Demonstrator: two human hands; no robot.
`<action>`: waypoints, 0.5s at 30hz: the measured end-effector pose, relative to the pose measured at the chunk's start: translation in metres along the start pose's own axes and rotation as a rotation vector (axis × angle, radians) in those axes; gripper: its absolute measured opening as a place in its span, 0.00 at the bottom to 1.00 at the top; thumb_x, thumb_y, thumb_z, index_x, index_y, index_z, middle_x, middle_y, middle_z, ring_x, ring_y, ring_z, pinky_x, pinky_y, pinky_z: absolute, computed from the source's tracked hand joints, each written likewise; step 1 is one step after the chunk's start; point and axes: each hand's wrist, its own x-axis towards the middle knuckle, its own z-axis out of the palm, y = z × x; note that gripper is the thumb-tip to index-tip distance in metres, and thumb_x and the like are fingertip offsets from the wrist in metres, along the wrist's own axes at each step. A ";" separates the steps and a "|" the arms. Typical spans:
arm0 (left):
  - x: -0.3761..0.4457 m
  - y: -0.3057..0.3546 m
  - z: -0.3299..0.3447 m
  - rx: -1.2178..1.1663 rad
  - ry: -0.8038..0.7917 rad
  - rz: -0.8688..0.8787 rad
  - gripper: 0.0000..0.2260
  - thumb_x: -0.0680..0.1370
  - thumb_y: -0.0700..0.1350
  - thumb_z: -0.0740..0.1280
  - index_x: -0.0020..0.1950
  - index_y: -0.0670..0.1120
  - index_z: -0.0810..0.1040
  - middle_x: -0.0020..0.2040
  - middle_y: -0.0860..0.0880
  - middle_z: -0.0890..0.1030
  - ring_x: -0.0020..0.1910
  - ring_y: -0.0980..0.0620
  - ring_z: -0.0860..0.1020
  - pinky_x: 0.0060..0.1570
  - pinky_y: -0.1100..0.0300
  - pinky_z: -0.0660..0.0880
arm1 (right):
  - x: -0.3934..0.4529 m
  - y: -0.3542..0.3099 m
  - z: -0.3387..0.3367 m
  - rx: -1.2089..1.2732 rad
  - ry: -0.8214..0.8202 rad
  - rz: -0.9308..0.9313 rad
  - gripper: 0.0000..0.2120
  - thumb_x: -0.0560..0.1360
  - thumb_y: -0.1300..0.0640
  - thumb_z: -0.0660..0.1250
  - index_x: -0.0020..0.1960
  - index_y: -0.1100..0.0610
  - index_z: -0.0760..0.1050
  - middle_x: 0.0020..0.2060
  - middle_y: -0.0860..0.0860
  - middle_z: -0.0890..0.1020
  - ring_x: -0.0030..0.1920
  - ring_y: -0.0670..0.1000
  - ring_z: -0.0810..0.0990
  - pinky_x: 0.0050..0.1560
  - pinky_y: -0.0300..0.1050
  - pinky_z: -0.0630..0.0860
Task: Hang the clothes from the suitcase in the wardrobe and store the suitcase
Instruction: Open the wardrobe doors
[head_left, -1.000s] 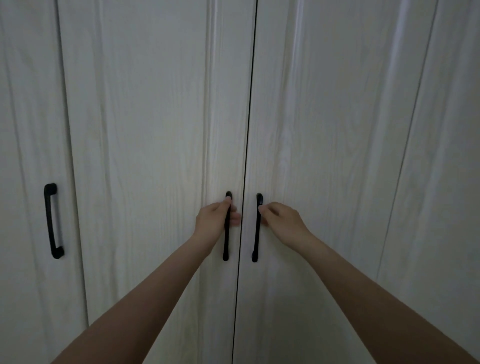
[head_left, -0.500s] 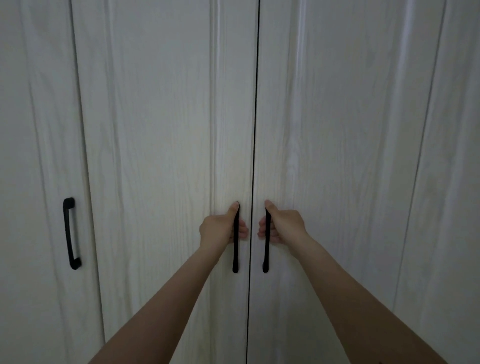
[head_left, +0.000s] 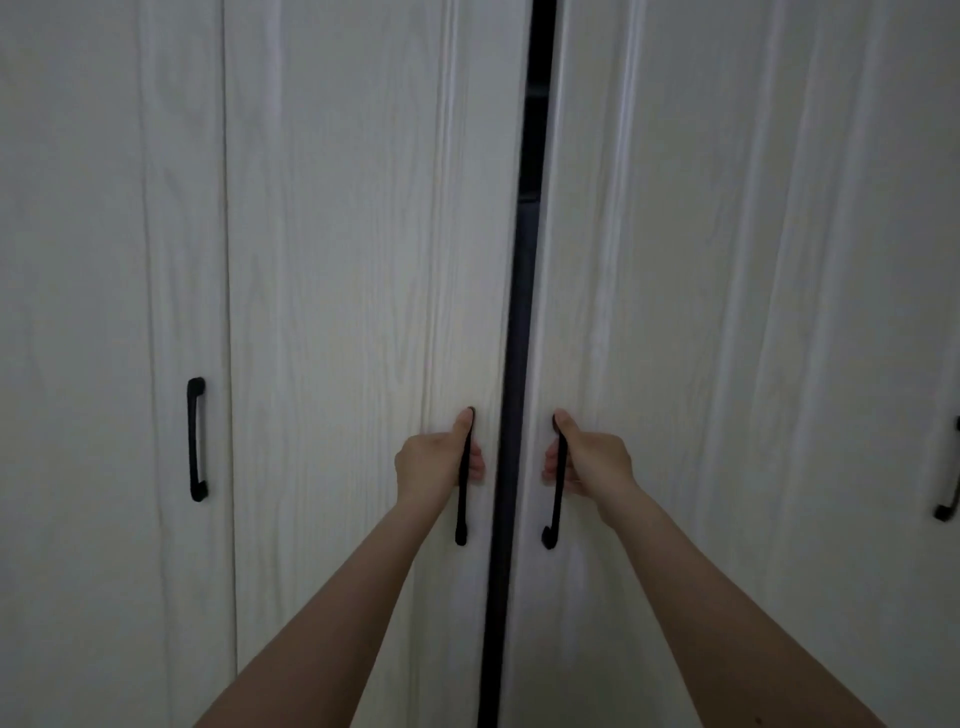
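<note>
While the two middle wardrobe doors (head_left: 363, 260) are only parted by a dark gap, their black handles (head_left: 462, 499) are gripped by the left hand (head_left: 434, 465) and right hand (head_left: 592, 462) (suitcase and clothes unseen), so nearly everything is judged left.

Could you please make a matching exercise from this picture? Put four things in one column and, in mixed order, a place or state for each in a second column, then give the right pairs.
Column one:
1. left hand
2. right hand
3. black bar handle on the far-left white door
4. dark gap between the two middle white doors

Column two:
A. untouched by any hand
B. grips the handle of the door right of the gap
C. narrow, running from top to bottom
D. grips the handle of the door left of the gap

Pairs: 1-D, 2-B, 3-A, 4-C
</note>
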 end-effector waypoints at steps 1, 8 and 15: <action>-0.010 0.001 -0.007 -0.007 0.001 0.010 0.23 0.73 0.60 0.67 0.33 0.41 0.81 0.30 0.45 0.83 0.34 0.47 0.83 0.48 0.53 0.80 | -0.011 -0.001 -0.005 0.002 0.014 -0.006 0.22 0.74 0.44 0.65 0.35 0.63 0.79 0.36 0.59 0.84 0.39 0.58 0.84 0.47 0.51 0.81; -0.066 0.012 -0.047 0.220 0.090 0.158 0.26 0.73 0.63 0.64 0.31 0.41 0.79 0.28 0.49 0.81 0.31 0.52 0.80 0.37 0.66 0.72 | -0.062 -0.003 -0.040 -0.162 0.153 -0.066 0.24 0.76 0.41 0.58 0.34 0.60 0.75 0.33 0.56 0.81 0.38 0.58 0.81 0.49 0.52 0.79; -0.114 0.019 -0.067 0.465 0.192 0.203 0.22 0.66 0.62 0.72 0.39 0.44 0.72 0.34 0.49 0.74 0.33 0.53 0.74 0.31 0.62 0.70 | -0.101 0.011 -0.060 -0.375 0.171 -0.174 0.37 0.70 0.32 0.61 0.64 0.62 0.66 0.56 0.56 0.76 0.51 0.55 0.77 0.45 0.46 0.74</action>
